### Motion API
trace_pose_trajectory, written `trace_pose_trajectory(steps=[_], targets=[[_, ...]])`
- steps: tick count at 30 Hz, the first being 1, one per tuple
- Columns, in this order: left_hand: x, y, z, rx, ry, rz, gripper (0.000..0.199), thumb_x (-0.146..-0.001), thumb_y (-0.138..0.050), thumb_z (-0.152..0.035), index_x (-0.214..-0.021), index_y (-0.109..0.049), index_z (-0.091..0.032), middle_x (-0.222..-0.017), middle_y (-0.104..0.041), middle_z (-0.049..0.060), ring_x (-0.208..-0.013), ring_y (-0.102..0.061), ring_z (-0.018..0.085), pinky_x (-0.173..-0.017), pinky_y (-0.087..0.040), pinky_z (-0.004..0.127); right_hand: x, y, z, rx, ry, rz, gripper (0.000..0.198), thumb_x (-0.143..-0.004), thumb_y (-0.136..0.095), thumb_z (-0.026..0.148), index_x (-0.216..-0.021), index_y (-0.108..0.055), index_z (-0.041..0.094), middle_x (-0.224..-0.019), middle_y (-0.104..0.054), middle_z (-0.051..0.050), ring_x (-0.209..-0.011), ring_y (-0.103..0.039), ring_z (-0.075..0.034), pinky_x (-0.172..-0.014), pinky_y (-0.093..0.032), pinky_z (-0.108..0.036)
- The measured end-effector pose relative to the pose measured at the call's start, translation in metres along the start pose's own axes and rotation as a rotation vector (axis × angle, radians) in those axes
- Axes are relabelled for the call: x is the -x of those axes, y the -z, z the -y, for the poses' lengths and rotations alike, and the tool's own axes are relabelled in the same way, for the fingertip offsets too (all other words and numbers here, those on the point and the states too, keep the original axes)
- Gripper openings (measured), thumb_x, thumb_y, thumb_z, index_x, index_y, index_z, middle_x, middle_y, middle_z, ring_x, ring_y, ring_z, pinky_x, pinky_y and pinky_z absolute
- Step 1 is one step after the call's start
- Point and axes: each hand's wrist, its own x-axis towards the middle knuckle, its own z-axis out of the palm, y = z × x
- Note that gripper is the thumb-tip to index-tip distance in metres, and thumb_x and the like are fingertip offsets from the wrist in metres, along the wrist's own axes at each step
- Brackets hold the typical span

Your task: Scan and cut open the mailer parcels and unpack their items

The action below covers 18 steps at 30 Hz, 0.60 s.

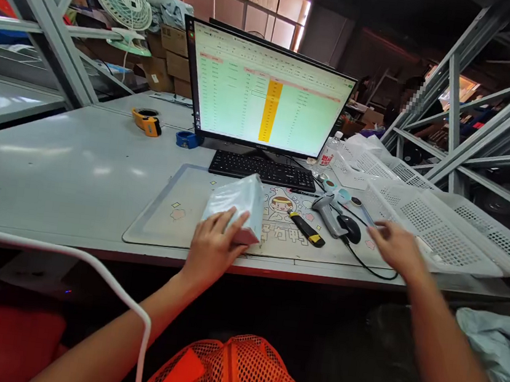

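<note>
My left hand (214, 246) grips a box-shaped package in shiny white plastic (238, 204), fingers over its top and the thumb at its near end. The package rests on a pale cartoon-printed desk mat (176, 206). My right hand (396, 249) hangs over the mat's right end, beside a white perforated basket (444, 236). Its fingers are loosely bent and slightly apart, with nothing visible in them. Between the hands lie a black and yellow box cutter (307, 229), a grey barcode scanner (329, 215) and a black mouse (349, 228).
A monitor (234, 89) stands behind a black keyboard (264, 170). Left of it lie an orange-yellow tape dispenser (147, 122) and a blue tape roll (187, 140). A plastic bottle (329, 150) stands at right. A cable loops near the desk's front edge. Metal frames flank the desk.
</note>
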Motion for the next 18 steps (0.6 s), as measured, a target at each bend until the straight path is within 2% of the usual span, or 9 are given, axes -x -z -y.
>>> trace_pose_trajectory(steps=[2, 4, 6, 9, 11, 13, 15, 17, 18], targets=[[-0.003, -0.011, -0.013, -0.053, -0.011, 0.165, 0.060, -0.092, -0.076, -0.022, -0.150, -0.062, -0.029, -0.159, -0.056, 0.015, -0.140, -0.054, 0.044, -0.113, -0.046, 0.063, -0.027, -0.041, 0.035, 0.033, 0.047, 0.065, 0.051, -0.105, -0.058, 0.041, -0.145, -0.060, 0.009, -0.132, -0.072, -0.021, -0.121, -0.069, -0.032, -0.103, -0.049, -0.038], [-0.004, -0.016, -0.020, -0.051, -0.052, 0.253, 0.057, -0.092, -0.076, -0.021, -0.148, -0.065, -0.026, -0.160, -0.054, 0.015, -0.143, -0.052, 0.044, -0.114, -0.046, 0.061, -0.047, -0.073, 0.060, 0.072, 0.026, 0.130, 0.060, -0.105, -0.057, 0.042, -0.153, -0.052, 0.007, -0.144, -0.065, -0.023, -0.133, -0.062, -0.035, -0.108, -0.047, -0.040], [-0.005, -0.013, -0.020, -0.008, -0.099, 0.218, 0.054, -0.094, -0.075, -0.029, -0.147, -0.064, -0.024, -0.159, -0.055, 0.015, -0.145, -0.050, 0.042, -0.117, -0.044, 0.058, -0.060, -0.095, 0.076, 0.087, -0.013, 0.177, 0.061, -0.104, -0.058, 0.041, -0.153, -0.050, 0.005, -0.145, -0.063, -0.026, -0.135, -0.061, -0.038, -0.108, -0.047, -0.043], [-0.004, -0.002, -0.003, 0.077, -0.113, 0.019, 0.053, -0.098, -0.072, -0.046, -0.145, -0.063, -0.023, -0.156, -0.059, 0.014, -0.145, -0.051, 0.038, -0.122, -0.040, 0.055, -0.068, -0.110, 0.094, 0.080, -0.063, 0.209, 0.057, -0.099, -0.062, 0.029, -0.149, -0.051, 0.003, -0.142, -0.063, -0.030, -0.133, -0.062, -0.039, -0.107, -0.048, -0.044], [-0.001, 0.004, 0.016, 0.149, -0.074, -0.088, 0.059, -0.097, -0.072, -0.053, -0.146, -0.059, -0.022, -0.156, -0.058, 0.016, -0.147, -0.050, 0.037, -0.125, -0.037, 0.055, -0.070, -0.108, 0.104, 0.065, -0.090, 0.230, 0.056, -0.097, -0.063, 0.024, -0.146, -0.051, 0.000, -0.141, -0.061, -0.033, -0.132, -0.062, -0.039, -0.106, -0.048, -0.043], [0.004, 0.005, 0.036, 0.242, -0.006, -0.091, 0.074, -0.094, -0.074, -0.061, -0.152, -0.052, -0.021, -0.161, -0.051, 0.018, -0.150, -0.046, 0.037, -0.127, -0.036, 0.057, -0.071, -0.094, 0.110, 0.030, -0.086, 0.275, 0.049, -0.100, -0.058, 0.027, -0.139, -0.055, -0.002, -0.132, -0.065, -0.032, -0.122, -0.067, -0.034, -0.099, -0.050, -0.038], [0.010, 0.001, 0.050, 0.330, 0.064, 0.009, 0.093, -0.087, -0.077, -0.069, -0.159, -0.043, -0.022, -0.170, -0.039, 0.019, -0.156, -0.039, 0.039, -0.128, -0.035, 0.060, -0.070, -0.069, 0.110, -0.030, -0.043, 0.361, 0.041, -0.104, -0.052, 0.037, -0.124, -0.062, 0.002, -0.109, -0.071, -0.022, -0.093, -0.072, -0.022, -0.081, -0.052, -0.030], [0.014, -0.003, 0.057, 0.377, 0.124, 0.115, 0.104, -0.082, -0.082, -0.070, -0.163, -0.038, -0.023, -0.175, -0.029, 0.019, -0.160, -0.033, 0.039, -0.129, -0.032, 0.060, -0.066, -0.038, 0.107, -0.163, 0.060, 0.498, 0.043, -0.103, -0.055, 0.051, -0.108, -0.066, 0.010, -0.084, -0.068, -0.008, -0.062, -0.060, -0.012, -0.060, -0.045, -0.024], [0.015, -0.005, 0.058, 0.385, 0.146, 0.150, 0.105, -0.080, -0.084, -0.068, -0.163, -0.038, -0.023, -0.176, -0.025, 0.019, -0.161, -0.030, 0.039, -0.130, -0.031, 0.060, -0.062, -0.022, 0.106, -0.246, 0.114, 0.549, 0.044, -0.099, -0.062, 0.057, -0.101, -0.066, 0.013, -0.074, -0.064, -0.003, -0.053, -0.052, -0.009, -0.052, -0.040, -0.023]])
